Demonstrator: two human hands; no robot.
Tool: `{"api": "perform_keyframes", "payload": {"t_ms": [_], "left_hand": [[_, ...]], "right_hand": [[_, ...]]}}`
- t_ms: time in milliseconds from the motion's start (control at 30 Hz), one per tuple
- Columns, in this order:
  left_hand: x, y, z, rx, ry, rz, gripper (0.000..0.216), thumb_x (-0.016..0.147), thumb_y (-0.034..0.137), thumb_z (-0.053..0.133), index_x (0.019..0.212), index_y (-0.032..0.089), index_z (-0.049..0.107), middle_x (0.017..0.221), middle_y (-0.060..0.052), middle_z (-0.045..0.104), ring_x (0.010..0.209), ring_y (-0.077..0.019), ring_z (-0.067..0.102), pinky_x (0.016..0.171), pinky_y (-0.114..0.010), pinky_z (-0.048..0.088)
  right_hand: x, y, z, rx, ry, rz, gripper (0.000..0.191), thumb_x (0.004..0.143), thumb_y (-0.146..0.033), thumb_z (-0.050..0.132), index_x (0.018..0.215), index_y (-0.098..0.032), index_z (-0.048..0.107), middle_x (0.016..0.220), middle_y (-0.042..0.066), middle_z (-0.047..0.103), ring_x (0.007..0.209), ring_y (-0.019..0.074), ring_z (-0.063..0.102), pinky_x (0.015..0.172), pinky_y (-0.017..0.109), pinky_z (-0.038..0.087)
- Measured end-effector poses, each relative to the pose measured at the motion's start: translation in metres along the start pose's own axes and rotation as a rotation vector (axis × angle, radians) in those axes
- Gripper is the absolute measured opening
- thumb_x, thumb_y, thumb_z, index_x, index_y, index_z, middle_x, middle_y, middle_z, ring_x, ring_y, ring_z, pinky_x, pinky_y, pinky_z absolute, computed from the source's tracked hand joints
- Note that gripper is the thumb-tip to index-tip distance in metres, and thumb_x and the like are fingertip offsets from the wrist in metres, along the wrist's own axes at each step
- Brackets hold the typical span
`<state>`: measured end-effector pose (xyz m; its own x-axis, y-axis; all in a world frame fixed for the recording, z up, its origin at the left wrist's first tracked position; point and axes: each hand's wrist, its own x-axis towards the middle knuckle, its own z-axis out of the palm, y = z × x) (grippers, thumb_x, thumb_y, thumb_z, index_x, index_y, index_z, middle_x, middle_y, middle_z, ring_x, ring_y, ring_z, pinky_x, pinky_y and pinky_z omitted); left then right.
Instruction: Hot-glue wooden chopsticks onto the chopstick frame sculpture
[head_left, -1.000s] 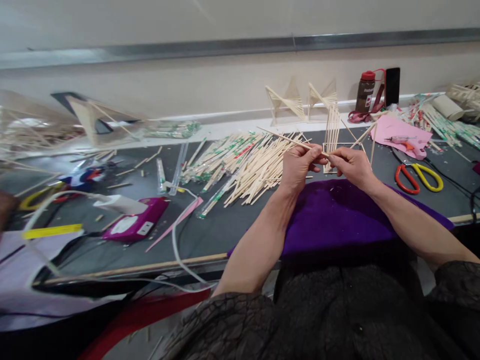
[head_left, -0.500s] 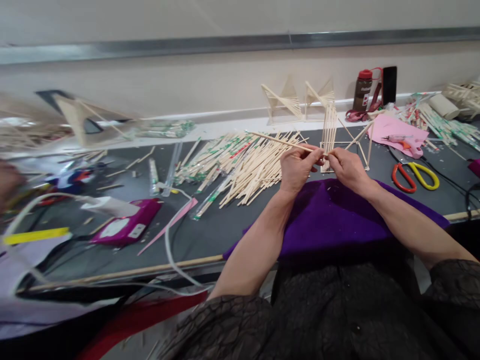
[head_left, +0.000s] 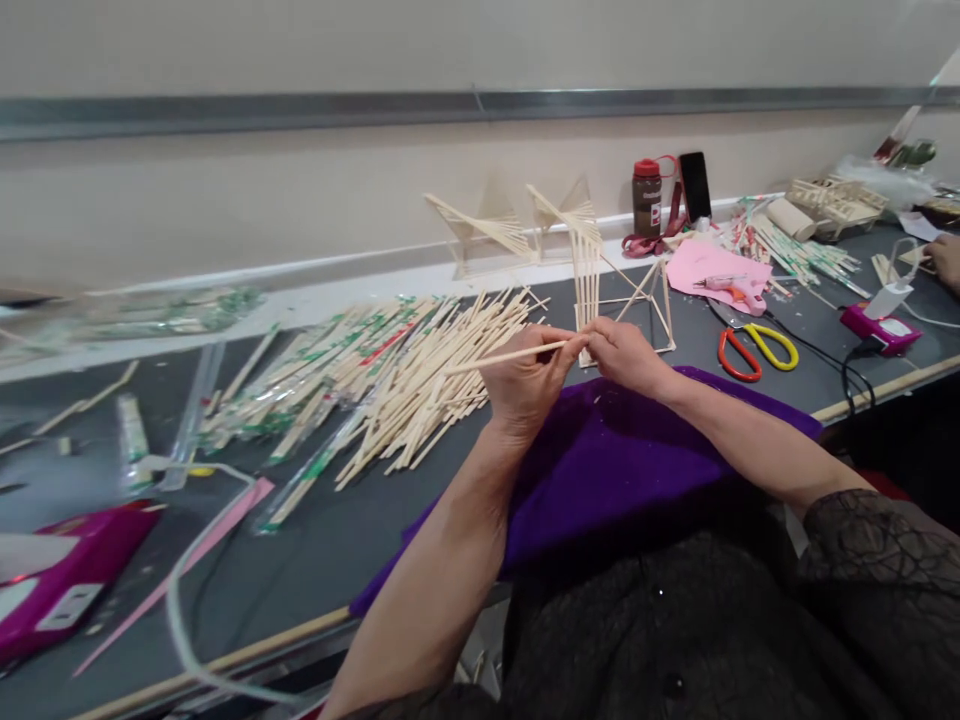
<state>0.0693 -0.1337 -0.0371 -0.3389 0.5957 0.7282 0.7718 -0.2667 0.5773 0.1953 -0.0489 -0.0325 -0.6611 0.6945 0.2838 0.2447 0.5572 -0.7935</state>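
My left hand (head_left: 525,380) and my right hand (head_left: 624,352) meet above a purple cloth (head_left: 630,460), both pinched on one thin wooden stick (head_left: 501,357) that points left. Its right end is hidden between my fingertips. Just behind my hands stands a small frame of glued sticks (head_left: 609,290) on the dark table (head_left: 360,540). A big loose heap of sticks (head_left: 390,370) lies to the left of my left hand.
Red and yellow scissors (head_left: 754,347), a pink sheet with a glue gun (head_left: 724,282), a brown bottle (head_left: 646,198) and a phone (head_left: 695,186) lie at the right rear. Two stick models (head_left: 517,222) lean by the wall. Another person's hand (head_left: 946,260) shows at far right. A magenta box (head_left: 56,585) sits at left.
The view has swung right, so everything sits further left. My hands stay together on the stick, which now lies flatter and sticks out less to the left.
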Motion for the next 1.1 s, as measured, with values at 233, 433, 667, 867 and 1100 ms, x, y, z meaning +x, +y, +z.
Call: {"api": "perform_keyframes", "payload": {"t_ms": [233,433,667,867,1100], "left_hand": [[0.006,0.009,-0.003,-0.235,0.05,-0.181,0.023,0.076,0.041,0.075,0.071,0.019,0.067,0.06,0.0,0.069,0.052,-0.0133,0.064,0.053,-0.025,0.051],[0.014,0.008,-0.001,-0.62,-0.003,-0.558,0.041,0.069,0.055,0.078,0.067,0.019,0.059,0.055,0.001,0.064,0.041,-0.0094,0.056,0.04,-0.021,0.044],[0.014,0.013,0.004,-0.747,-0.149,-0.709,0.047,0.074,0.062,0.073,0.064,0.021,0.052,0.055,0.002,0.062,0.041,-0.0066,0.053,0.038,-0.019,0.041],[0.01,0.032,0.002,-0.793,-0.236,-0.691,0.038,0.086,0.055,0.066,0.072,0.021,0.055,0.062,0.002,0.065,0.045,-0.0063,0.057,0.042,-0.019,0.044],[0.009,0.04,-0.007,-0.875,-0.347,-0.616,0.029,0.089,0.044,0.066,0.074,0.021,0.058,0.063,0.001,0.066,0.047,-0.0089,0.061,0.043,-0.021,0.047]], "right_hand": [[-0.003,0.001,0.004,0.137,0.01,-0.059,0.023,0.092,-0.027,0.037,0.084,-0.019,0.058,0.071,-0.001,0.057,0.07,0.014,0.053,0.069,0.027,0.041],[-0.012,-0.004,0.001,0.194,0.058,-0.167,0.024,0.091,-0.034,0.036,0.084,-0.02,0.054,0.07,0.0,0.055,0.07,0.0139,0.053,0.067,0.027,0.041],[-0.017,-0.011,-0.014,0.167,0.127,-0.261,0.022,0.088,-0.032,0.04,0.079,-0.02,0.056,0.064,-0.001,0.053,0.063,0.0128,0.052,0.057,0.025,0.038],[-0.029,-0.019,-0.029,0.318,0.17,-0.227,0.018,0.086,-0.032,0.046,0.076,-0.021,0.055,0.05,-0.007,0.044,0.042,0.0075,0.039,0.043,0.022,0.031],[-0.031,-0.031,-0.045,0.539,0.213,-0.189,0.015,0.083,-0.03,0.05,0.071,-0.022,0.052,0.054,-0.006,0.045,0.037,0.0065,0.035,0.035,0.021,0.023]]}}
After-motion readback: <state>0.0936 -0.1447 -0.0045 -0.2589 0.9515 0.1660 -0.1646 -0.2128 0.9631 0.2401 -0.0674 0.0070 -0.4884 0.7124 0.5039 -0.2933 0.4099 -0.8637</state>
